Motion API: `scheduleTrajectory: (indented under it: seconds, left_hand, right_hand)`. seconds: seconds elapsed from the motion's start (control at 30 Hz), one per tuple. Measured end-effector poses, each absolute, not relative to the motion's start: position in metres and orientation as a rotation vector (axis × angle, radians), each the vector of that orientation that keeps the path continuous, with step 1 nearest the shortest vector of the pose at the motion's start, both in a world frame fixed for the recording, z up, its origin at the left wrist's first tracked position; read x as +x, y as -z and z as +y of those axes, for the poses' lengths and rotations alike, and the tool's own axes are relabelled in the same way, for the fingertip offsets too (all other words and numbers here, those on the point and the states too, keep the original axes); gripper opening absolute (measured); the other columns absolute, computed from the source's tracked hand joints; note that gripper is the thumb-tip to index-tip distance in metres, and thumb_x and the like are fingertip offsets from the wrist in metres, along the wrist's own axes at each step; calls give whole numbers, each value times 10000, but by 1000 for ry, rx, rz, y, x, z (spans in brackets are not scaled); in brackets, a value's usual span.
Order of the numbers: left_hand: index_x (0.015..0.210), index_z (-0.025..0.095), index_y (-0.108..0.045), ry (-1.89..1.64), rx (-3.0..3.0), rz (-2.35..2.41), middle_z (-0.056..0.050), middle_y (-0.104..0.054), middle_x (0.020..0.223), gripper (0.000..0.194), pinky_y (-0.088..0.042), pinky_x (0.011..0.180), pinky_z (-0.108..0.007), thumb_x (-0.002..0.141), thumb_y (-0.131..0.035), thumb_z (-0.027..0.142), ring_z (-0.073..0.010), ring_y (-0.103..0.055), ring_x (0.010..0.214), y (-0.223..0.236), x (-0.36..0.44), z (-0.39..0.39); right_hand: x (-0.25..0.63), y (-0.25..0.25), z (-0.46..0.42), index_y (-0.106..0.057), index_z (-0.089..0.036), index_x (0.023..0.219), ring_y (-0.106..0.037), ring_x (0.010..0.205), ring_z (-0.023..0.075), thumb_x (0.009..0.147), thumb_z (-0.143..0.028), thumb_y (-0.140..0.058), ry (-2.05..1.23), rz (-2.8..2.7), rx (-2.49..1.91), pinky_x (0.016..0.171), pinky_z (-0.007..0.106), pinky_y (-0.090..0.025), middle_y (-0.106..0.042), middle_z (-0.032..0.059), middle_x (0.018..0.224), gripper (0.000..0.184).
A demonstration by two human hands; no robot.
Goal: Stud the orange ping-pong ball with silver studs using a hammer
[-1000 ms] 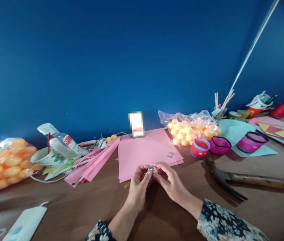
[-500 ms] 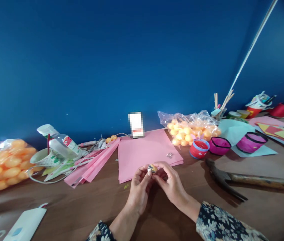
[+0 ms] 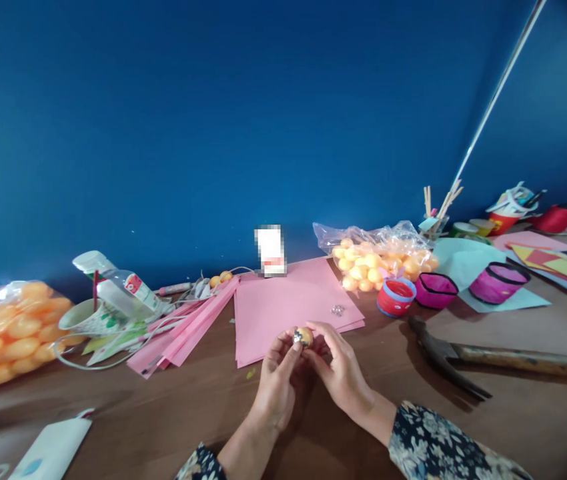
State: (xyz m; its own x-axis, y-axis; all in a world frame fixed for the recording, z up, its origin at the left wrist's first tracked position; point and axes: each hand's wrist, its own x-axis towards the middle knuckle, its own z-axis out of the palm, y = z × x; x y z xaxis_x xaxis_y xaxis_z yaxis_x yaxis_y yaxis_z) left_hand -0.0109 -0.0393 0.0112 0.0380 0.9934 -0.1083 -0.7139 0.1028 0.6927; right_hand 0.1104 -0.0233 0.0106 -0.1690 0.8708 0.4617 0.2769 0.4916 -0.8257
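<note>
A small orange-yellow ball (image 3: pixel 305 336) with dark and silvery bits on one side is held up between my two hands, just over the near edge of the pink paper. The thumb and fingers of my left hand (image 3: pixel 277 380) pinch it at its left side. My right hand (image 3: pixel 342 372) closes on it from the right with thumb and index finger. Part of the ball is hidden by fingers. Small silvery pieces (image 3: pixel 337 311) lie in a cluster on the stacked pink paper sheets (image 3: pixel 283 300), beyond my right hand.
To the right lie a claw hammer (image 3: pixel 463 353), a red tub (image 3: pixel 396 297) and two magenta pouches (image 3: pixel 436 291). Clear bags of orange balls stand behind (image 3: pixel 363 263) and at left (image 3: pixel 8 333). Pink strips (image 3: pixel 188 327), a plastic bottle (image 3: pixel 128 290) and a cable (image 3: pixel 71 363) are left.
The ball has turned slightly between my fingers, so more of its orange surface shows. Both hands stay in nearly the same place. The view has shifted a little.
</note>
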Motion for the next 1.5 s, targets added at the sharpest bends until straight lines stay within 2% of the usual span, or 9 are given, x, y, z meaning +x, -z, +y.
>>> scheduleTrajectory:
  seconds: [0.2, 0.43, 0.53, 0.77, 1.1, 1.37, 1.5]
  left_hand:
    - [1040, 174, -579, -1396, 547, 705, -75, -626, 1016, 259, -446, 840, -321, 782, -580, 195, -176, -597, 904, -8, -13, -40]
    - [967, 184, -603, -1381, 528, 643, -51, -637, 962, 213, -423, 881, -348, 755, -606, 159, -172, -593, 906, -9, -16, -38]
    - [953, 178, -605, -1366, 541, 675, -49, -639, 938, 198, -446, 844, -329, 757, -605, 156, -166, -596, 881, -11, -16, -36]
    - [956, 164, -609, -1373, 542, 724, -67, -636, 984, 198, -448, 846, -308, 759, -612, 184, -169, -588, 912, -10, -15, -37]
    - [932, 164, -607, -1377, 556, 768, -50, -642, 919, 176, -465, 791, -278, 759, -616, 201, -149, -595, 858, -10, -15, -39]
    - [912, 177, -604, -1374, 625, 760, -31, -641, 832, 170, -466, 740, -270, 752, -621, 230, -139, -603, 769, -11, -14, -39]
    - [936, 162, -620, -1377, 619, 784, -55, -661, 874, 197, -468, 774, -291, 760, -611, 250, -166, -615, 818, -11, -13, -39]
  right_hand:
    - [112, -14, -22, -523, -232, 1118, -536, 1007, 199, 814, -119, -516, -730, -1727, -948, 832, 314, -479, -558, 65, 1096, 324]
    - [111, -14, -24, -525, -236, 1093, -540, 973, 192, 789, -81, -519, -731, -1727, -931, 772, 291, -490, -557, 59, 1081, 342]
    - [111, -13, -24, -536, -231, 1064, -541, 959, 189, 780, -73, -527, -747, -1723, -923, 777, 289, -485, -559, 57, 1062, 325]
    - [108, -14, -24, -523, -219, 1008, -571, 878, 184, 791, -139, -546, -877, -1610, -1017, 748, 288, -495, -589, 47, 970, 233]
    - [107, -14, -26, -535, -222, 1000, -568, 832, 165, 777, -135, -561, -842, -1643, -974, 696, 258, -500, -563, 42, 976, 241]
    - [107, -13, -26, -555, -218, 966, -556, 837, 186, 778, -165, -574, -806, -1684, -935, 701, 287, -493, -565, 60, 962, 196]
    - [108, -15, -28, -538, -218, 974, -562, 820, 177, 777, -194, -582, -889, -1621, -964, 697, 280, -498, -564, 55, 963, 202]
